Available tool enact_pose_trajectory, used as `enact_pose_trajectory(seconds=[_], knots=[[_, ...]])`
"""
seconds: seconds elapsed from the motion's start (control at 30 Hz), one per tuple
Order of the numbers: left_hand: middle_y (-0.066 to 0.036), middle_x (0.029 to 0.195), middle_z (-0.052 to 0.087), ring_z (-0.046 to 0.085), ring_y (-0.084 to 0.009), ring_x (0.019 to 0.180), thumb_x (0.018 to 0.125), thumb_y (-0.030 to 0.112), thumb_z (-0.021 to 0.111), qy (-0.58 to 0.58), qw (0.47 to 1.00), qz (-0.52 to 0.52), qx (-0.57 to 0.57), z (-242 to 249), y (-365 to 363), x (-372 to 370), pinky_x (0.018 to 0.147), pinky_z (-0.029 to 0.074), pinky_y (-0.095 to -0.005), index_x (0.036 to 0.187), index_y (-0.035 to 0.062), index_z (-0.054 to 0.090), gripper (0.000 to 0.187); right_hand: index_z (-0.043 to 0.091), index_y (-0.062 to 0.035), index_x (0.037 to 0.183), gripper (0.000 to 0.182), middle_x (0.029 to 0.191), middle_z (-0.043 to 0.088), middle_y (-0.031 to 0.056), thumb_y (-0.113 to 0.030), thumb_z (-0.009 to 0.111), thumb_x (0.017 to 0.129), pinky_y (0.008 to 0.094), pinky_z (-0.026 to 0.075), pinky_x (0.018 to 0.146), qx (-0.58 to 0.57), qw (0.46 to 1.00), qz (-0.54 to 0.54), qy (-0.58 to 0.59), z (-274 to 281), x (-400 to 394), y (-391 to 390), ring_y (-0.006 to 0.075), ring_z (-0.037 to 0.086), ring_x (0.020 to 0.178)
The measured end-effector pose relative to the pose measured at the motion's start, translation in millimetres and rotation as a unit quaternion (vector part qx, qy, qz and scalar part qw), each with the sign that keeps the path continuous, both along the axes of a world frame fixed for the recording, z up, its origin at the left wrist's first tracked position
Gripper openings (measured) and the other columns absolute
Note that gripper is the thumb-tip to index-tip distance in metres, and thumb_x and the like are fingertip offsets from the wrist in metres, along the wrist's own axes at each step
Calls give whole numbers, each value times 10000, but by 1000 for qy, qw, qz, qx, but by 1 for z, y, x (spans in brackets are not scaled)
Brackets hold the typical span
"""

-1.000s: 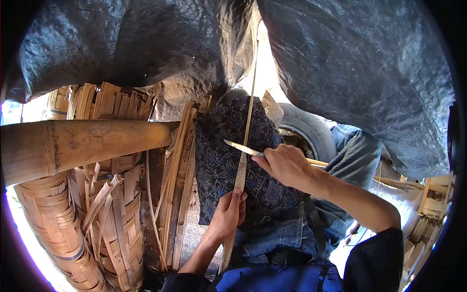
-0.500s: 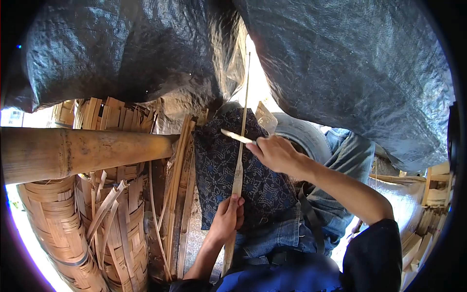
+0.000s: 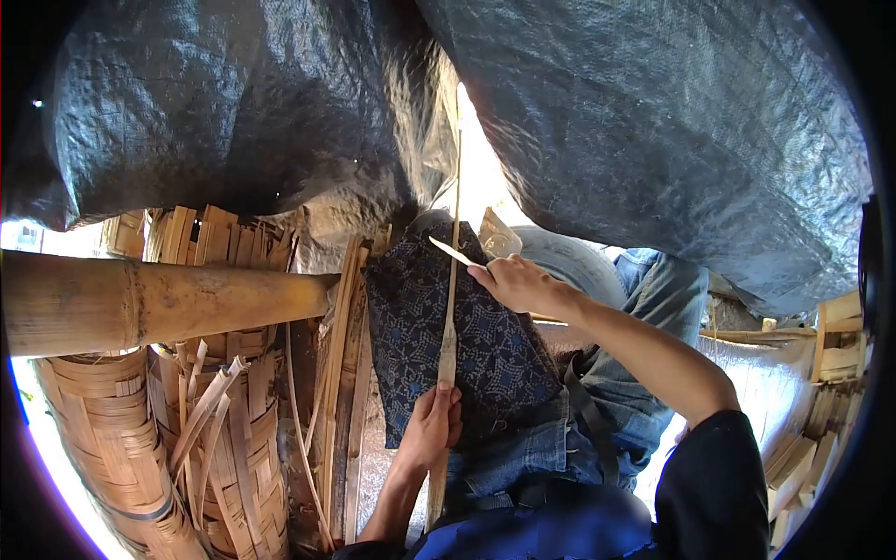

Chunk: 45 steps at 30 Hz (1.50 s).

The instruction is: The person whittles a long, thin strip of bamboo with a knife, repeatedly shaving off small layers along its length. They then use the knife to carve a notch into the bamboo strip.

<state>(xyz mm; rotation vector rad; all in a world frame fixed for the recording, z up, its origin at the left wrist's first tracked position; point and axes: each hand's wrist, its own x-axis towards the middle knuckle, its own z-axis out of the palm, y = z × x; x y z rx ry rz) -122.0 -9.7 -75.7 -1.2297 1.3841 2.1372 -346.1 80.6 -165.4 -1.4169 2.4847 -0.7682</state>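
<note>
A long, thin bamboo strip (image 3: 450, 341) runs lengthwise over a dark blue patterned cloth (image 3: 504, 355) spread on my lap. My left hand (image 3: 432, 425) grips the strip low down, thumb on top, and the strip's lower end passes beneath that hand. Farther up, my right hand (image 3: 518, 285) is closed around a knife, its handle hidden in the fist. The pale, bright knife blade (image 3: 452, 250) points up and left, lying across the narrow upper part of the strip.
At left stand tall woven bamboo baskets (image 3: 107, 439) with split strips beside them. A thick bamboo pole (image 3: 168, 301) juts in from the left. Dark plastic sheeting (image 3: 644, 121) hangs overhead. A tyre (image 3: 569, 257) lies beyond the cloth, and bamboo pieces (image 3: 803, 467) are stacked at right.
The knife blade has turned to a steeper slant across the strip. My right hand has shifted slightly left in view, and my left hand keeps its hold on the strip.
</note>
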Motion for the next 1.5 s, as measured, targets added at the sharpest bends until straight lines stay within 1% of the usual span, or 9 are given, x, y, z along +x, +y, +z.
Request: enact_pose_trajectory(seconds=[0.03, 0.1, 0.13, 0.37, 0.63, 0.7, 1.07, 1.23, 1.5], knots=[[69, 563, 274, 213, -45, 407, 984, 369, 314, 0, 998, 25, 61, -1, -4, 1, 367, 161, -217, 802, 125, 425, 324, 447, -9, 574, 521, 420, 407, 115, -363, 406, 955, 381, 380, 396, -1, 1000, 0, 3, 2, -4, -2, 231, 479, 376], [71, 557, 264, 206, -46, 407, 984, 366, 310, 0, 992, 51, 118, -4, -9, 2, 369, 157, -215, 795, 134, 419, 318, 467, 10, 659, 473, 446, 408, 112, -335, 378, 970, 381, 353, 404, 60, 957, -41, -280, 10, -13, -10, 225, 448, 382], [71, 554, 259, 200, -47, 406, 985, 364, 306, 10, 987, 61, 147, -5, -12, 2, 369, 154, -214, 793, 140, 413, 314, 485, 14, 728, 425, 463, 411, 122, -306, 362, 978, 386, 334, 420, 56, 951, -45, -301, 16, -10, -8, 222, 428, 386], [68, 546, 248, 185, -49, 405, 985, 357, 303, 33, 976, 64, 204, -8, -18, 6, 364, 152, -214, 799, 143, 403, 301, 533, 10, 756, 378, 524, 507, 174, -278, 405, 966, 390, 380, 450, 9, 964, 6, -267, 34, 27, 25, 283, 515, 429], [62, 555, 243, 170, -49, 404, 967, 403, 349, -32, 970, 101, 218, 16, -8, 50, 349, 166, -203, 770, 156, 374, 317, 486, -23, 536, 523, 440, 479, 170, -342, 435, 949, 394, 406, 404, -36, 989, 40, -140, 33, 53, 27, 307, 524, 384], [61, 556, 237, 168, -46, 409, 962, 416, 363, -30, 971, 99, 215, 17, -5, 55, 347, 166, -198, 766, 166, 367, 317, 481, -37, 520, 535, 426, 475, 164, -362, 442, 943, 399, 397, 378, 45, 982, 29, -182, 44, 51, 23, 302, 520, 369], [61, 551, 232, 179, -52, 414, 972, 419, 320, -47, 974, 88, 204, 22, -1, 56, 366, 151, -218, 789, 154, 376, 326, 524, -22, 584, 518, 428, 508, 126, -398, 445, 931, 392, 464, 391, 89, 990, 53, -99, 43, 61, 15, 283, 558, 390], [62, 550, 228, 176, -51, 416, 971, 424, 322, -45, 973, 88, 206, 26, 3, 58, 369, 149, -221, 785, 154, 377, 332, 523, -13, 604, 492, 468, 523, 174, -385, 465, 921, 443, 454, 413, 83, 992, 30, -87, 33, 62, 11, 344, 564, 438], [61, 548, 228, 176, -57, 416, 973, 417, 317, -34, 966, 95, 238, 19, 6, 69, 373, 165, -220, 787, 145, 377, 335, 540, -6, 606, 524, 467, 515, 167, -385, 411, 945, 419, 470, 430, 52, 989, 26, -139, 27, 34, 3, 315, 563, 430]])
